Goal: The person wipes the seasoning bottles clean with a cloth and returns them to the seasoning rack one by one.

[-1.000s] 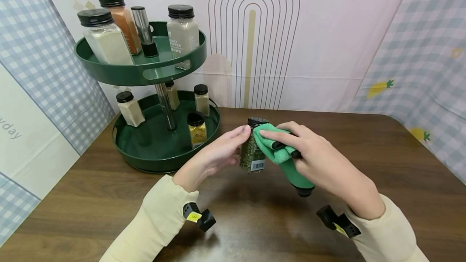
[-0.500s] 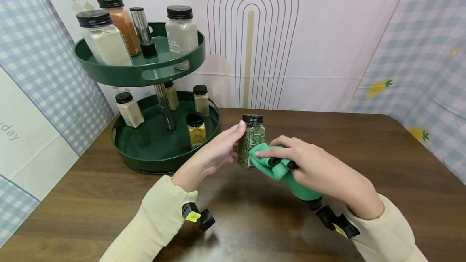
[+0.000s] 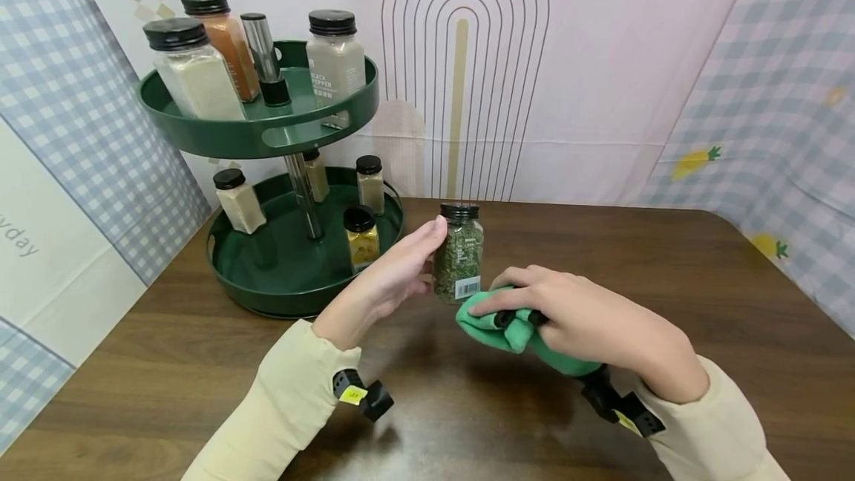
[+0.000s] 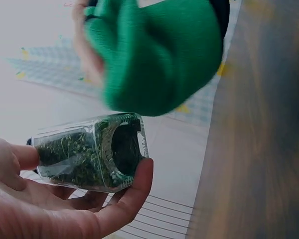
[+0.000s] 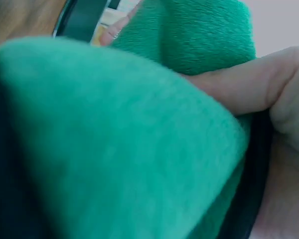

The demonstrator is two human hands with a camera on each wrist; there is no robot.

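Observation:
My left hand [image 3: 390, 273] grips a clear jar [image 3: 461, 252] of dried green herbs with a black lid, held above the table. A barcode label shows low on its side. In the left wrist view, thumb and fingers wrap the jar [image 4: 72, 157], and its glass base is visible. My right hand [image 3: 574, 310] holds a bunched green cloth [image 3: 490, 326] with black edging, just below the jar's bottom. A gap shows between cloth [image 4: 154, 59] and jar in the left wrist view. The cloth [image 5: 119, 139] fills most of the right wrist view, pinched by the fingers.
On the left stands a two-tier green turntable rack [image 3: 267, 295]. Large spice jars [image 3: 337, 65] and a steel grinder [image 3: 265, 58] stand on its upper tray; several small jars [image 3: 363, 240] are on the lower one. A patterned cloth backdrop [image 3: 601, 58] rises behind the wooden table [image 3: 668, 266].
My right hand has moved the cloth down the jar, from near its lid to below its base. The jar has risen slightly and shifted a little left in my left hand.

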